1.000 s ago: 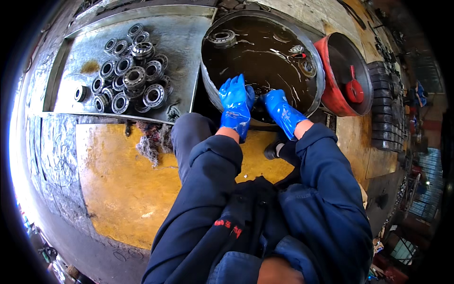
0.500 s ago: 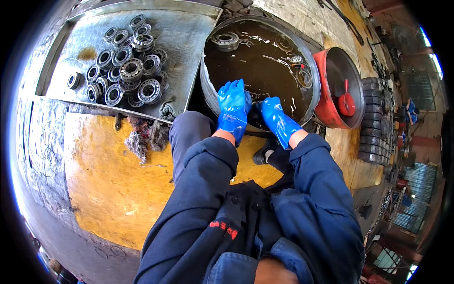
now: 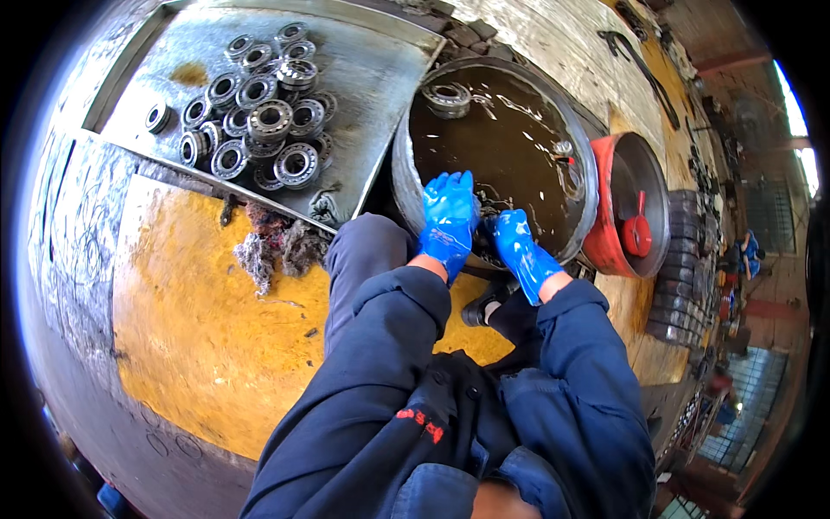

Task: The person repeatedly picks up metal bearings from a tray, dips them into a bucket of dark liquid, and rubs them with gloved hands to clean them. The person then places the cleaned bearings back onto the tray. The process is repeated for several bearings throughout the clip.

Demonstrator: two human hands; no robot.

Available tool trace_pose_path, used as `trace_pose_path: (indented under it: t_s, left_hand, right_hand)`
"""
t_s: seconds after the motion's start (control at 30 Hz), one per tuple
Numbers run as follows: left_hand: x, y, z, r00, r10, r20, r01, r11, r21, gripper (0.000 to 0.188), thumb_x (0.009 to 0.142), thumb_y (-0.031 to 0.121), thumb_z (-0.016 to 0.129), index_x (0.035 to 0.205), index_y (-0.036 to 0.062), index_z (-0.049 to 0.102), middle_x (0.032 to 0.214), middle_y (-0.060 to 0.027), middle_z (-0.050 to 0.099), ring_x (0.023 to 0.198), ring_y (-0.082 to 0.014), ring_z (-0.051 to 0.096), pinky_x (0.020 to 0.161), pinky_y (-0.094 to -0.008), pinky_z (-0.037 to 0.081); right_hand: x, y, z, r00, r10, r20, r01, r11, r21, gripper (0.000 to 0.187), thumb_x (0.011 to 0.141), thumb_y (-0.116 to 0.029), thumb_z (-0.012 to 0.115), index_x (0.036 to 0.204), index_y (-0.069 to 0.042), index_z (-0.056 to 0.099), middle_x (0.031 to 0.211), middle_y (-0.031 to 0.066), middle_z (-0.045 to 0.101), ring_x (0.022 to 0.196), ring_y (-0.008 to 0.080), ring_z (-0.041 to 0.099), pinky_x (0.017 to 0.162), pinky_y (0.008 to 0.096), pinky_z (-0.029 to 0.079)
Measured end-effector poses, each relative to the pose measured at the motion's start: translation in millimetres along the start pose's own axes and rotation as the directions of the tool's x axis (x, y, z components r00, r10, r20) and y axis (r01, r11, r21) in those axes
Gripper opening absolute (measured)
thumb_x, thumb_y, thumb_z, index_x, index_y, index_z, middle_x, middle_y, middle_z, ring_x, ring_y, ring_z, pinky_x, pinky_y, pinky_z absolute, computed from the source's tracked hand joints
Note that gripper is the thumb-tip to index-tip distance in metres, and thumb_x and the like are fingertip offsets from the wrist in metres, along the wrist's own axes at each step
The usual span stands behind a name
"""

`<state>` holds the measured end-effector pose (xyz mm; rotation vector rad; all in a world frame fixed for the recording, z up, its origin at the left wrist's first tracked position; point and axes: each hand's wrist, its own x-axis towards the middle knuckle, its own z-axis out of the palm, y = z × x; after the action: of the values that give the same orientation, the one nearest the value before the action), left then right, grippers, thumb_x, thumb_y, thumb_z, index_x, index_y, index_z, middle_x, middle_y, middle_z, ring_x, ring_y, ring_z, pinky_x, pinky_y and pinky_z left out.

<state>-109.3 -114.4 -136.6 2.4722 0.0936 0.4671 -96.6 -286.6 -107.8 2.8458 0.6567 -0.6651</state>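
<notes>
Blue rubber gloves cover both of my hands at the near side of a round metal tub (image 3: pixel 405 164) of murky brown liquid. Between them is a dark, wet roller bearing (image 3: pixel 486 218), mostly hidden by the gloves. My left hand (image 3: pixel 450 223) grips its left side, fingers pointing away from me. My right hand (image 3: pixel 517 249) is closed round its right side. Another bearing (image 3: pixel 447 98) sits partly above the liquid at the tub's far left. Near the far right wall lies a small tool with a red part (image 3: pixel 564 159).
Left of the tub, a shallow metal tray (image 3: pixel 363 65) carries a pile of bearings (image 3: pixel 270 121). Rags (image 3: pixel 275 251) lie by its near edge. To the right stands a red drum (image 3: pixel 605 208) with a red pan-shaped piece (image 3: pixel 636 235) inside. Dark ribbed blocks (image 3: pixel 674 272) stand beyond it.
The whole view has shifted, so the tub and tray sit lower and further right. Between my hands, more of the bearing shows now. Both hands remain at the tub's near side.
</notes>
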Motion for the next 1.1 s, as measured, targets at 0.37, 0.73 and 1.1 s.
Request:
trace_pose_path:
  t_s: [0.37, 0.73, 1.1]
  left_hand:
    - [-1.1, 8.2, -2.1, 0.989, -0.042, 0.141, 0.046, 0.999, -0.024, 0.046, 0.087, 0.022, 0.065, 0.131, 0.0081, 0.066, 0.130, -0.0142, 0.067, 0.124, -0.0360, 0.061, 0.110, -0.0480, 0.042]
    - [-0.1, 8.4, -4.3, 0.998, 0.050, -0.029, -0.051, 0.999, -0.020, 0.038, 0.083, 0.016, 0.067, 0.119, 0.0068, 0.071, 0.117, -0.0141, 0.072, 0.112, -0.0359, 0.067, 0.102, -0.0490, 0.049]
    - [-3.4, 7.9, -3.3, 0.999, -0.006, 0.040, 0.007, 1.000, -0.027, 0.040, 0.085, 0.015, 0.067, 0.124, 0.0090, 0.071, 0.124, -0.0131, 0.071, 0.118, -0.0348, 0.065, 0.106, -0.0475, 0.047]
  right_hand:
    - [-16.7, 3.9, 0.8, 0.957, 0.287, 0.041, -0.280, 0.878, 0.389, 0.041, 0.091, -0.040, 0.069, 0.110, -0.003, 0.074, 0.104, 0.0215, 0.074, 0.102, 0.0415, 0.070, 0.082, 0.0452, 0.054]
    - [-0.2, 20.2, 21.4, 0.964, 0.266, 0.027, -0.264, 0.934, 0.242, 0.035, 0.092, -0.037, 0.067, 0.110, -0.008, 0.077, 0.110, 0.0226, 0.072, 0.104, 0.0354, 0.071, 0.087, 0.0471, 0.055]
    - [0.7, -1.5, -3.5, 0.991, 0.127, -0.049, -0.130, 0.990, -0.056, 0.028, 0.096, -0.028, 0.057, 0.097, -0.013, 0.080, 0.096, 0.0134, 0.077, 0.093, 0.0328, 0.074, 0.077, 0.0414, 0.057]
